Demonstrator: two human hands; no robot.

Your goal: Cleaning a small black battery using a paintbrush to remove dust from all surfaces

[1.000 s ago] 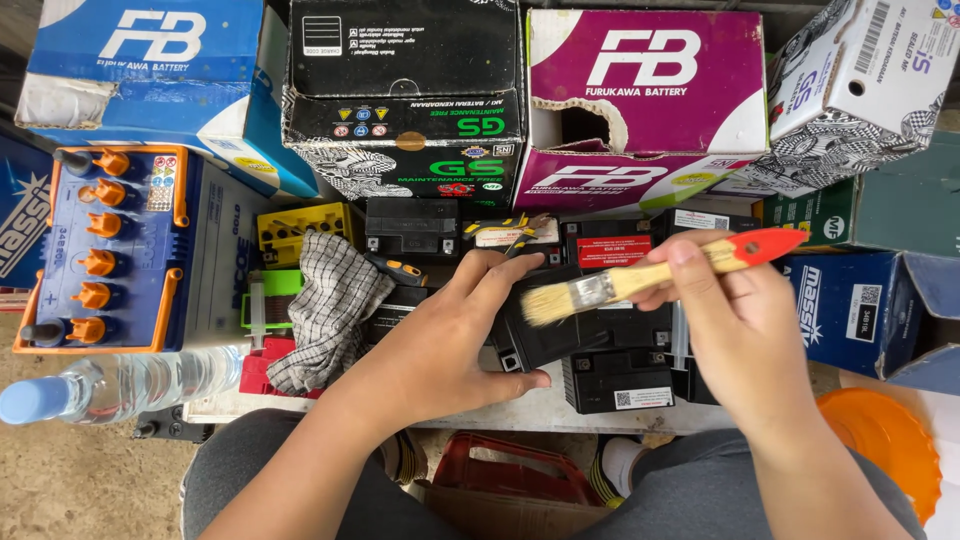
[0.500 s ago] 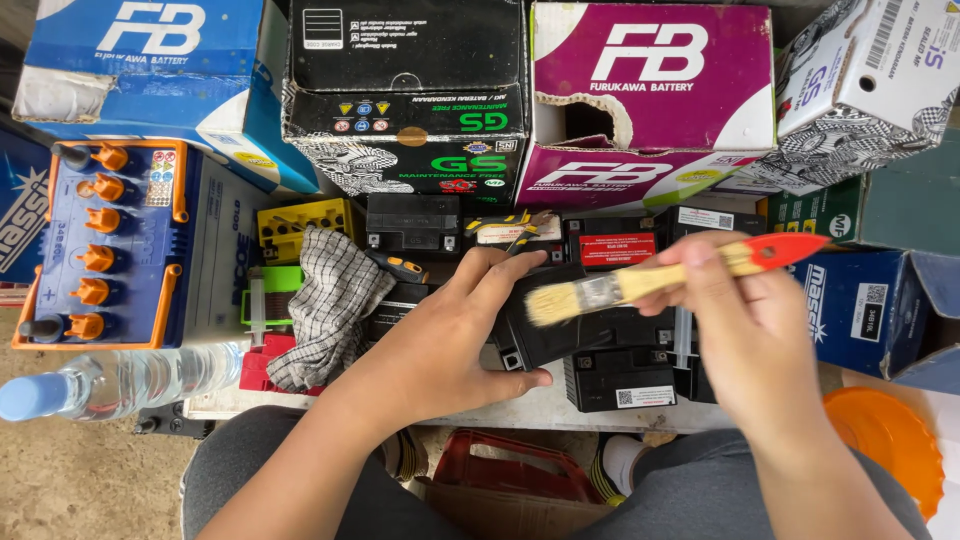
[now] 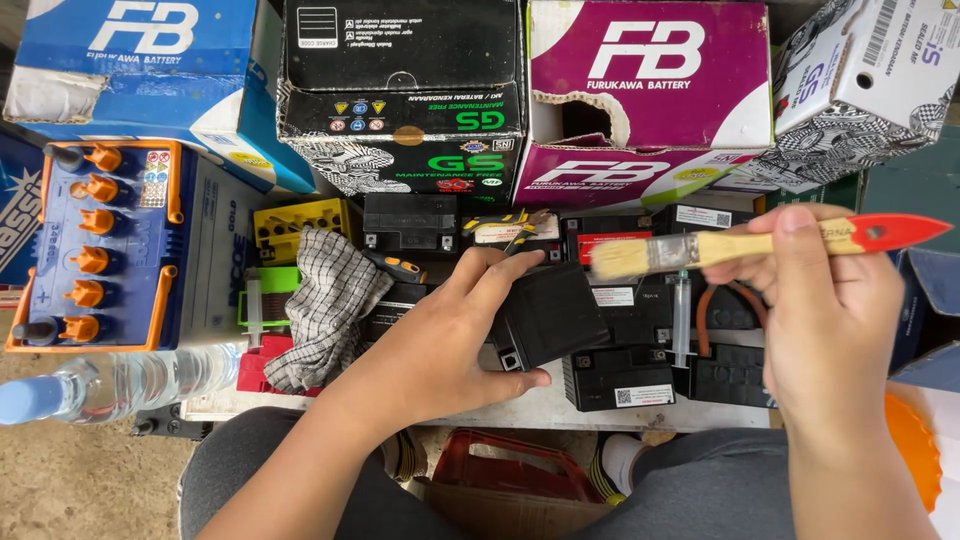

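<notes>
Head view: the left hand (image 3: 440,345) clamps a small black battery (image 3: 548,315) against the workbench (image 3: 520,410), fingers spread over its near side and the thumb pressed under its lower edge. The battery sits tilted among other small black batteries (image 3: 620,375), just right of a checked cloth (image 3: 325,305). The right hand (image 3: 825,300) grips a paintbrush (image 3: 740,245) by its pale wooden handle, fingers curled shut around it, the red end pointing right.

Half a second ago the bristles lay on the battery's top face — now the brush has swung up and to the right, so the bristles hang clear of it over the batteries behind. The left hand has not shifted. That reads as the end of one sweeping stroke, with the battery held ready and its top fully exposed — a judgement only

Cardboard boxes (image 3: 400,90) line the back, a large blue battery with orange caps (image 3: 95,245) stands at the left
</notes>
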